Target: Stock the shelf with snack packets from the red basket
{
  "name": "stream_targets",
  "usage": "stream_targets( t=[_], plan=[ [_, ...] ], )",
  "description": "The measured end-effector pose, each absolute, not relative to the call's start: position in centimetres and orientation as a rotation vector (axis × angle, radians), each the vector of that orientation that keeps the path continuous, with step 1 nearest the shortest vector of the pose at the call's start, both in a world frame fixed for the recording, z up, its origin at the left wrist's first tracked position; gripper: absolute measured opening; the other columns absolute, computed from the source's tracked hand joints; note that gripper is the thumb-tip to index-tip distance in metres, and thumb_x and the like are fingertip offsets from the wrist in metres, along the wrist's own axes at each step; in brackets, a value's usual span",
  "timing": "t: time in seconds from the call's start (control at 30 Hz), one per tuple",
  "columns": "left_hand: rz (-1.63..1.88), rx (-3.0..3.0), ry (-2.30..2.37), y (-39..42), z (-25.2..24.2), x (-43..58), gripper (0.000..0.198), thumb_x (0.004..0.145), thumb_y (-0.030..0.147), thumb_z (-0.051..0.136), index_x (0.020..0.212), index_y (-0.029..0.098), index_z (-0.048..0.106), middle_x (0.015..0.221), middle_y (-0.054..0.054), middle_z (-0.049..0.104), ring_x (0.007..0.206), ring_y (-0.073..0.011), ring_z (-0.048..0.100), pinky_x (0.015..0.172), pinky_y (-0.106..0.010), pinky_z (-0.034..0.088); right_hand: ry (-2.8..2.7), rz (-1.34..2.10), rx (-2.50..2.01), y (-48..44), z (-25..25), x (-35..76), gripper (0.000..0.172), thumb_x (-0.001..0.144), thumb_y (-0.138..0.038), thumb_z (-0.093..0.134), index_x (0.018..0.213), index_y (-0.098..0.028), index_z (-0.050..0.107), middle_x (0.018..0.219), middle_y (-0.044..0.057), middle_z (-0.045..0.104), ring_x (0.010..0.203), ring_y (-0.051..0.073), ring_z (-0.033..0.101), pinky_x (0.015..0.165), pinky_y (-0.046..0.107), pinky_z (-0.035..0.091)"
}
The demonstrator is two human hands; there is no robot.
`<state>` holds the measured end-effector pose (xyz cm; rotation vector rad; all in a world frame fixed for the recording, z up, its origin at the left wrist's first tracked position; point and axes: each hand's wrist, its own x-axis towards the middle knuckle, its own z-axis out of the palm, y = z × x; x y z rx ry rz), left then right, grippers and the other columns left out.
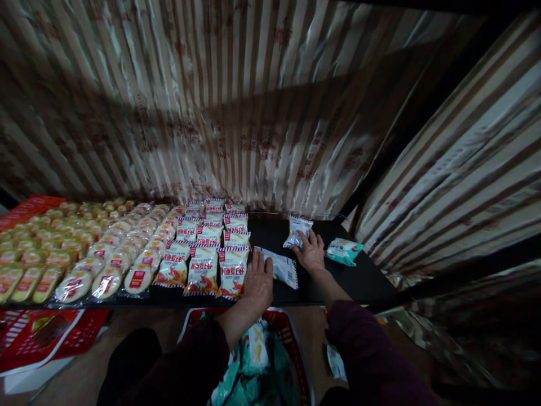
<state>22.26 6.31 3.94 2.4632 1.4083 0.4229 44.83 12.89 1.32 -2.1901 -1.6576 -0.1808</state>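
My left hand [258,282] lies flat with its fingers stretched out, between the front row of white and orange snack bags [234,270] and a single bag [282,267] that lies face down, its pale back showing. The hand appears to touch the edges of both. My right hand [311,254] has its thumb and fingers spread over the lower right part of another pale bag [296,228] farther back on the black shelf [266,225]. A green and white packet [343,251] lies just right of that hand.
Rows of round wrapped crackers [137,277] and yellow wrapped cakes [42,282] fill the shelf's left side. Below stand a red basket [291,332] with green packets and another red basket [63,344]. Striped curtain [236,113] hangs behind. A packet [336,361] lies on the floor.
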Motion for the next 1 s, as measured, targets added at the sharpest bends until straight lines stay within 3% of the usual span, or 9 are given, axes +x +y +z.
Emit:
stream_targets(
  t=[0.2, 0.3, 0.4, 0.53, 0.67, 0.83, 0.93, 1.0],
  plan=[
    [0.143, 2.835, 1.376, 8.7, 4.3, 23.7, 0.047, 0.09, 0.019, 0.039, 0.137, 0.011, 0.042, 0.14, -0.02, 0.046, 0.132, -0.0331, 0.04, 0.107, -0.052, 0.027, -1.696, -0.038, -2.144, 15.0, 0.1, 46.1, 0.043, 0.078, -0.036, 0.062, 0.119, -0.023, 0.057, 0.144, 0.016, 0.032, 0.125, 0.036, 0.044, 0.099, 0.047, 0.038],
    [0.093, 2.841, 1.377, 10.1, 5.2, 24.5, 0.042, 0.089, 0.017, 0.041, 0.13, 0.008, 0.049, 0.124, -0.02, 0.059, 0.114, -0.0301, 0.055, 0.1, -0.049, 0.034, -1.652, -0.007, -2.081, 15.6, 0.5, 46.0, 0.031, 0.076, -0.035, 0.065, 0.104, -0.023, 0.061, 0.138, 0.013, 0.035, 0.122, 0.032, 0.047, 0.099, 0.042, 0.04],
    [0.106, 2.849, 1.313, 11.8, 7.0, 24.7, 0.033, 0.087, 0.014, 0.043, 0.116, 0.007, 0.057, 0.104, -0.016, 0.066, 0.1, -0.0268, 0.061, 0.097, -0.047, 0.036, -1.561, 0.031, -2.014, 16.4, 1.3, 45.2, 0.024, 0.077, -0.037, 0.062, 0.096, -0.023, 0.063, 0.131, 0.011, 0.04, 0.12, 0.029, 0.048, 0.098, 0.039, 0.042],
    [0.266, 2.867, 1.378, 14.8, 9.7, 23.7, 0.029, 0.09, 0.013, 0.037, 0.11, 0.01, 0.058, 0.102, -0.014, 0.064, 0.101, -0.025, 0.058, 0.101, -0.045, 0.033, -1.44, 0.008, -1.899, 18.3, 2.7, 43.4, 0.022, 0.076, -0.042, 0.06, 0.089, -0.024, 0.063, 0.125, 0.009, 0.046, 0.117, 0.027, 0.049, 0.096, 0.039, 0.042],
    [0.525, 2.81, 1.573, 18.2, 11.0, 21.9, 0.033, 0.091, 0.014, 0.034, 0.117, 0.016, 0.054, 0.118, -0.013, 0.058, 0.115, -0.0273, 0.049, 0.103, -0.046, 0.032, -1.351, -0.012, -1.759, 21.1, 4.6, 41.4, 0.026, 0.072, -0.046, 0.06, 0.085, -0.023, 0.062, 0.112, 0.009, 0.056, 0.107, 0.026, 0.053, 0.092, 0.038, 0.042],
    [0.518, 2.63, 1.703, 22.2, 10.3, 19.9, 0.04, 0.087, 0.016, 0.04, 0.126, 0.02, 0.049, 0.141, -0.015, 0.042, 0.132, -0.0322, 0.035, 0.103, -0.053, 0.033, -1.472, 0.408, -1.695, 24.5, 6.9, 38.9, 0.02, 0.065, -0.039, 0.062, 0.078, -0.024, 0.058, 0.08, 0.0, 0.059, 0.077, 0.019, 0.055, 0.076, 0.032, 0.043],
    [0.432, 2.549, 1.682, 24.1, 10.0, 18.9, 0.048, 0.083, 0.026, 0.051, 0.131, 0.025, 0.044, 0.15, -0.012, 0.031, 0.139, -0.0355, 0.023, 0.106, -0.056, 0.029, -1.448, 0.626, -1.648, 26.0, 7.4, 38.1, 0.017, 0.062, -0.033, 0.059, 0.076, -0.024, 0.056, 0.076, -0.003, 0.057, 0.075, 0.018, 0.053, 0.072, 0.03, 0.041],
    [0.316, 2.496, 1.642, 24.8, 9.9, 18.4, 0.056, 0.081, 0.031, 0.053, 0.135, 0.027, 0.039, 0.15, -0.012, 0.031, 0.139, -0.035, 0.024, 0.105, -0.054, 0.033, -1.461, 0.684, -1.606, 26.7, 7.3, 37.8, 0.015, 0.063, -0.031, 0.056, 0.076, -0.024, 0.056, 0.075, -0.003, 0.057, 0.077, 0.018, 0.053, 0.073, 0.029, 0.041]
  ],
)
